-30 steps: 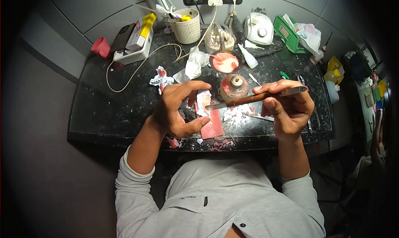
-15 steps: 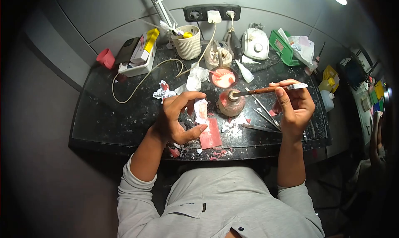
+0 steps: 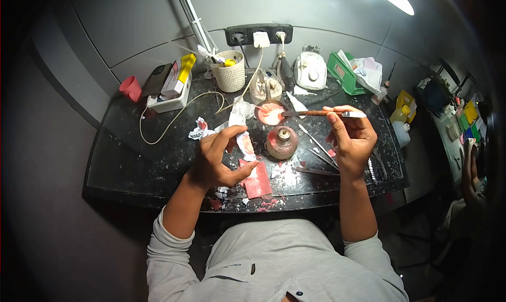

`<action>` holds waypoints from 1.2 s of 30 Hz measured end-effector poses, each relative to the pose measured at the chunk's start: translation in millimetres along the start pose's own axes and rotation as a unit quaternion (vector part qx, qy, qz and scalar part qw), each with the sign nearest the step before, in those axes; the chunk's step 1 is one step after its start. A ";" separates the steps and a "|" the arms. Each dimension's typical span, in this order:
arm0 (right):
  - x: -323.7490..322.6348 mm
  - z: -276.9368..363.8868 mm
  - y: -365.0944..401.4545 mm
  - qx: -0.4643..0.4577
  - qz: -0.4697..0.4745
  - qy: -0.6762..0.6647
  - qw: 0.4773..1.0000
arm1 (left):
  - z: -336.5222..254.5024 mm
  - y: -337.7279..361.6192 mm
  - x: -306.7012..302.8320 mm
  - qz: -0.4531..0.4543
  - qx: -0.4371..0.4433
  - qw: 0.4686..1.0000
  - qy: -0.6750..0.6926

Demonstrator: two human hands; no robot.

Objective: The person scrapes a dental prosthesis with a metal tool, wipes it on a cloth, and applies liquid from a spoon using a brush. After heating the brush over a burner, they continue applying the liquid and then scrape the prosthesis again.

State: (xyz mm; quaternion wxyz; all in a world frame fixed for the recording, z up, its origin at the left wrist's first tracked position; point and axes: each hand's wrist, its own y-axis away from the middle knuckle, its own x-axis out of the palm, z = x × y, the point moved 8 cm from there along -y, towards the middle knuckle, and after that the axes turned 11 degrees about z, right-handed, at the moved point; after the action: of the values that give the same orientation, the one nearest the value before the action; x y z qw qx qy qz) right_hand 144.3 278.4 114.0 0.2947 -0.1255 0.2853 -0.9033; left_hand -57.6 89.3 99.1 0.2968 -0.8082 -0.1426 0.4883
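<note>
Spatula [image 3: 316,113] lies between right fingers [image 3: 340,131]; white piece [image 3: 245,146] between left fingers [image 3: 225,137].

A workshop: littered black bench [image 3: 126,167], glass burner [image 3: 282,145], pink wax [image 3: 271,112].

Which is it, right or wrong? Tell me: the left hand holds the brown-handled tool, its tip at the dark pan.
Wrong hand: the head view shows the right hand holding the brown-handled tool. Its tip is indeed at the dark pan.
</note>
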 end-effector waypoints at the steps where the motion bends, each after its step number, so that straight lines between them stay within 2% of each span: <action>1: 0.2 -2.2 0.2 0.005 0.003 0.006 1.000 | -0.2 0.3 -0.2 0.001 0.001 1.000 -0.002; 11: -17.4 -2.1 -0.9 -0.008 -0.011 -0.059 0.998 | -0.2 1.8 -1.6 -0.004 0.006 1.000 -0.011; 15: -15.7 -8.2 -1.6 0.039 0.022 -0.018 0.999 | 0.2 1.6 1.3 0.001 0.003 1.000 0.005; 36: -12.0 -6.3 -0.6 0.026 0.031 -0.033 0.999 | -0.4 0.6 5.9 0.017 0.026 0.999 0.017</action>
State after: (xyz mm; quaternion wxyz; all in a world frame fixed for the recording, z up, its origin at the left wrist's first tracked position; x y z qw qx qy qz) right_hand 151.0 288.8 108.6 0.3354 -0.1389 0.2556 -0.8960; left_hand -54.5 91.8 94.7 0.3119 -0.8105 -0.1111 0.4832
